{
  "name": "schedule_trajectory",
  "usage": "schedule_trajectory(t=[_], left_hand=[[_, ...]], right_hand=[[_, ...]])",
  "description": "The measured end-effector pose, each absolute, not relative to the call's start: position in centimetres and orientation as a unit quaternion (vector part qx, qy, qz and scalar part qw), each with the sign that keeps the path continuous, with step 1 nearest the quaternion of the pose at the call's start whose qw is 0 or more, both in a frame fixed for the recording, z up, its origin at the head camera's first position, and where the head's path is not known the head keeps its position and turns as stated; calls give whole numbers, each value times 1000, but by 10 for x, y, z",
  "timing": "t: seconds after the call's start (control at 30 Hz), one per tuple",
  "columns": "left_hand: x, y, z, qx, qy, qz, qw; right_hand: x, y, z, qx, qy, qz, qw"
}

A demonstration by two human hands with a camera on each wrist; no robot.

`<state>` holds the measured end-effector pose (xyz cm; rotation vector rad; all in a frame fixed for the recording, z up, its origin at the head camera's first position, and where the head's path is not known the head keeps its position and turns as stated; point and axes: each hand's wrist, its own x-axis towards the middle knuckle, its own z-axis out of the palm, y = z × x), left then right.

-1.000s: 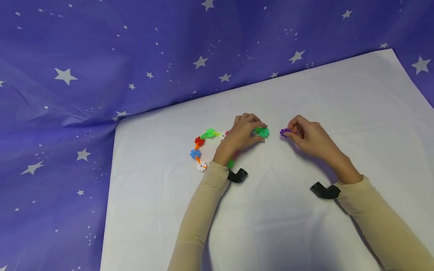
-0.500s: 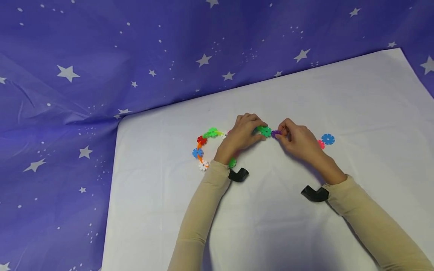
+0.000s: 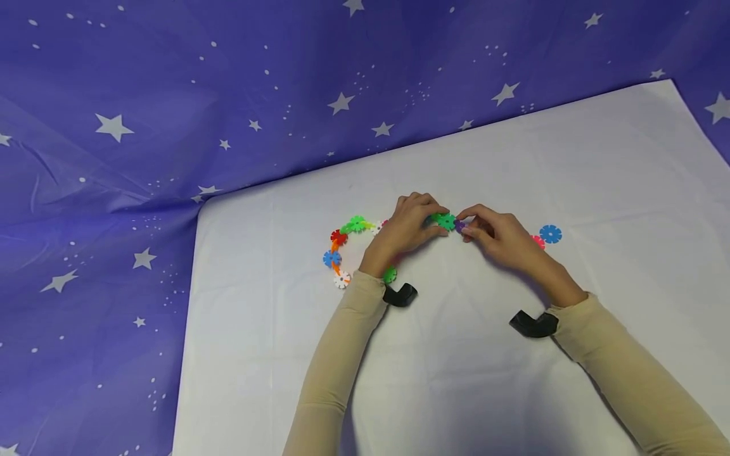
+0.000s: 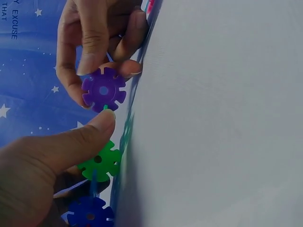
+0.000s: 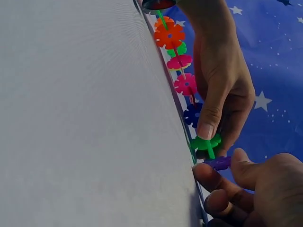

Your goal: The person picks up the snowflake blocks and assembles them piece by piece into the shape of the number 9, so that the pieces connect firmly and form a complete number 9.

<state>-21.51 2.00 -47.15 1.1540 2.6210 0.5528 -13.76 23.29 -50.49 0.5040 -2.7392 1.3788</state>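
A chain of notched plastic snowflake discs curves across the white table, partly hidden under my left hand (image 3: 412,218). Thumb and fingers of that hand pinch a green snowflake disc (image 4: 100,163) at the chain's right end. Facing it, my right hand (image 3: 504,237) pinches a purple snowflake disc (image 4: 104,90) between thumb and fingers. In the left wrist view, a thin green edge meets the purple disc's rim just above my left thumb. The right wrist view has the purple disc nearly edge-on, right at the green piece. A dark blue disc (image 5: 193,115) follows behind the green one.
To the right of my right hand lie a loose-looking blue disc (image 3: 550,234) and a pink disc (image 3: 538,242), overlapping in view. The chain's far left side has red (image 3: 339,237), blue and white discs. Purple starry cloth (image 3: 342,76) hangs behind the table.
My right hand has moved left, bringing the purple disc up to the green one, and its fingers have since shifted slightly. The blue and pink discs have come into view. My left hand stays put.
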Motion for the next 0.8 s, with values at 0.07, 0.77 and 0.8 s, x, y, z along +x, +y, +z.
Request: schedule_trajectory(t=[0.07, 0.77, 0.8], left_hand=[[-215, 20, -473, 397, 891, 191, 112], [-216, 19, -478, 414, 884, 197, 92], [-216, 20, -479, 416, 883, 199, 90]], right_hand=[[-138, 234, -507, 163, -876, 453, 17], [-141, 230, -513, 171, -888, 420, 75], [-141, 230, -513, 170, -889, 418, 79]])
